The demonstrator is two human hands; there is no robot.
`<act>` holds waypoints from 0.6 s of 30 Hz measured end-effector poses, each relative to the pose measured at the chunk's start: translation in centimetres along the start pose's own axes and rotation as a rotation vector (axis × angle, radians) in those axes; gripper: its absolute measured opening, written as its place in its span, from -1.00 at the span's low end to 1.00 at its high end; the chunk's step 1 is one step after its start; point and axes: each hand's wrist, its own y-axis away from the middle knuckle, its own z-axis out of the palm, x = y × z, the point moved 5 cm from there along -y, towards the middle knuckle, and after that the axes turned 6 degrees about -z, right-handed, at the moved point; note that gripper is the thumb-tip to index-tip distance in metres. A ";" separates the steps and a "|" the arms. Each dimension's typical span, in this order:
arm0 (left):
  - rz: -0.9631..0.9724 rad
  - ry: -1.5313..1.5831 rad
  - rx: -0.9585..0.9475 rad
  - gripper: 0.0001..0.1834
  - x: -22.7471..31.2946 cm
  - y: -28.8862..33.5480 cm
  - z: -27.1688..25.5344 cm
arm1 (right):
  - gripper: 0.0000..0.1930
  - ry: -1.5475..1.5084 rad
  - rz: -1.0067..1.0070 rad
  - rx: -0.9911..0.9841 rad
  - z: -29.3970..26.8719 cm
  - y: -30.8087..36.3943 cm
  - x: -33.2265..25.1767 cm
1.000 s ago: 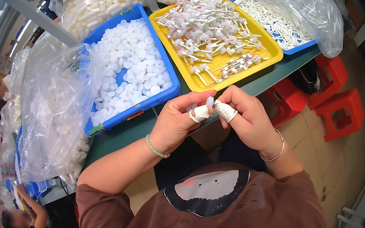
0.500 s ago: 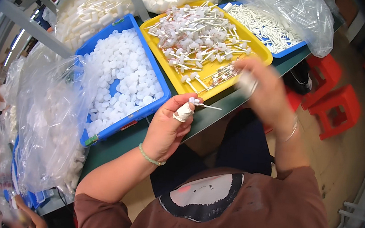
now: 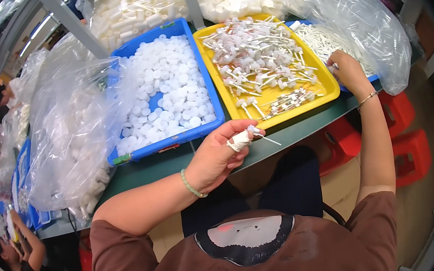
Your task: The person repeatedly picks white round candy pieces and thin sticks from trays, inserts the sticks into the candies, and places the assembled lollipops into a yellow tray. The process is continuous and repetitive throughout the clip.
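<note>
My left hand [image 3: 220,149], with white tape around a finger, pinches a small white plastic part with a thin pale pin [image 3: 269,139] sticking out to the right. It is just off the near edge of a yellow tray [image 3: 276,120]. Reaching out to the far right, my right hand [image 3: 350,73] is at the near edge of a blue tray of short white sticks [image 3: 321,41]. Its fingers are bent and drawn together, and whatever is between them is too small to make out.
Heaped in the yellow tray are white-headed pin assemblies [image 3: 260,53] with fine reddish wires. A blue bin [image 3: 219,111] of round white caps [image 3: 174,86] stands to its left. Clear plastic bags [image 3: 72,133] crowd the left and back. Red stools [image 3: 410,155] stand right of the green table.
My right hand has swung from the yellow tray's near right corner out to the far blue tray. My left hand still holds the white part. The whole view has shifted slightly.
</note>
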 end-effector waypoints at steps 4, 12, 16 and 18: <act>-0.004 0.027 -0.016 -0.69 0.0 -0.1 -0.3 | -0.89 -0.158 0.075 0.194 -1.9 1.0 -1.6; 0.023 0.095 -0.005 -0.68 -0.3 0.0 -0.3 | -0.81 -0.824 -0.129 0.269 -4.3 8.6 -18.8; 0.035 0.091 0.007 -0.67 -0.3 0.1 -0.2 | -0.77 -0.974 -0.048 0.265 -2.0 10.4 -21.0; 0.043 0.082 0.011 -0.67 -0.3 0.1 -0.2 | -0.77 -0.999 -0.015 0.260 -1.9 10.6 -21.2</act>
